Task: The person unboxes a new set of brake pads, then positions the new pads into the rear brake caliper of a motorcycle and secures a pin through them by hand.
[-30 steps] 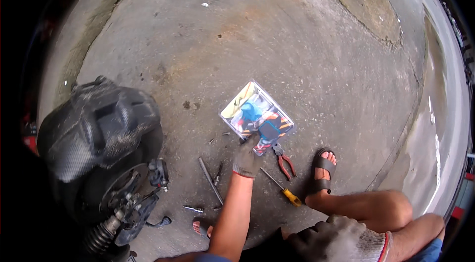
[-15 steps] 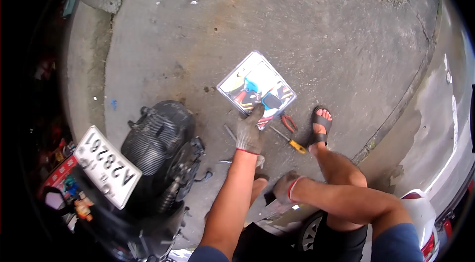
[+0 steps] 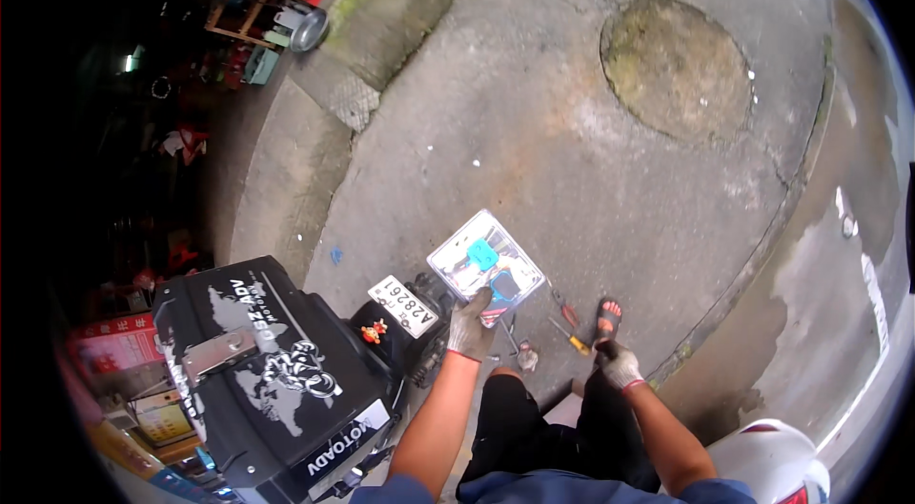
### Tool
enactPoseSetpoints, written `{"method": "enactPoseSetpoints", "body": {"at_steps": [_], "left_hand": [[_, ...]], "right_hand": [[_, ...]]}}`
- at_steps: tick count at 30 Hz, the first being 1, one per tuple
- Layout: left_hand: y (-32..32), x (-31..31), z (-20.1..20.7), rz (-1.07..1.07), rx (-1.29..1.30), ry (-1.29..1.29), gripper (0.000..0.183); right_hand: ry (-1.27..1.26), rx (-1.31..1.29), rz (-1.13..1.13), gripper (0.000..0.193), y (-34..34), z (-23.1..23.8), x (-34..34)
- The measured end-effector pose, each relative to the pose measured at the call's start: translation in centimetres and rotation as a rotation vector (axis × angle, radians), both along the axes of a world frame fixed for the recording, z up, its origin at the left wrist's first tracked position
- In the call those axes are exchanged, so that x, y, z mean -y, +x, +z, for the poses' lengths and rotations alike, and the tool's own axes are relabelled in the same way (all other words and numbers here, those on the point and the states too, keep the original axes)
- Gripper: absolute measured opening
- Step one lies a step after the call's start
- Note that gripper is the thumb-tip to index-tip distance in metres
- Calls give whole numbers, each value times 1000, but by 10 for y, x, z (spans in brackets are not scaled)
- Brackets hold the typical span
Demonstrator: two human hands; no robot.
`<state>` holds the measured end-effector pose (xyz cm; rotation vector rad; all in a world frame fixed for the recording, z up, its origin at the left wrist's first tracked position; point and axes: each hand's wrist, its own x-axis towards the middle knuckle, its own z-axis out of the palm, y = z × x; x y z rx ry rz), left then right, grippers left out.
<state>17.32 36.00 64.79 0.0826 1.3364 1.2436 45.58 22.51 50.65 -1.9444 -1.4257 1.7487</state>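
Note:
My left hand (image 3: 470, 328), in a pale work glove with darkened fingers, grips the near corner of a flat clear plastic case (image 3: 456, 252). Several items show inside the case, among them a bright blue piece (image 3: 482, 254) and a dark, blue-edged one. My right hand (image 3: 621, 367), gloved alike, lies at my right knee with its fingers stretched out and nothing visible in them. On the ground between the hands are a screwdriver with a yellow handle (image 3: 579, 345), red-handled pliers (image 3: 569, 314) and a small crumpled pale thing (image 3: 527, 357).
A motorcycle with a black top box (image 3: 262, 371) and a white plate (image 3: 404, 306) stands close on my left. The white tail of a vehicle (image 3: 767, 466) is at the lower right. A concrete kerb (image 3: 286, 161) and a round patch (image 3: 677, 66) mark the ground ahead.
My view has risen and taken in more ground and the motorcycle's top box. The case has come up with my left hand. My right hand has moved from low beside my leg to my knee.

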Motion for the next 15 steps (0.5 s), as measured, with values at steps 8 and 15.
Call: {"method": "enactPoseSetpoints", "body": {"at_steps": [8, 15], "left_hand": [[-18, -114, 30, 183, 303, 161, 36], [-89, -226, -68, 594, 316, 210, 30]], "right_hand": [[-166, 494, 489, 32, 157, -56, -17], [-400, 65, -264, 17, 85, 28, -203]]}}
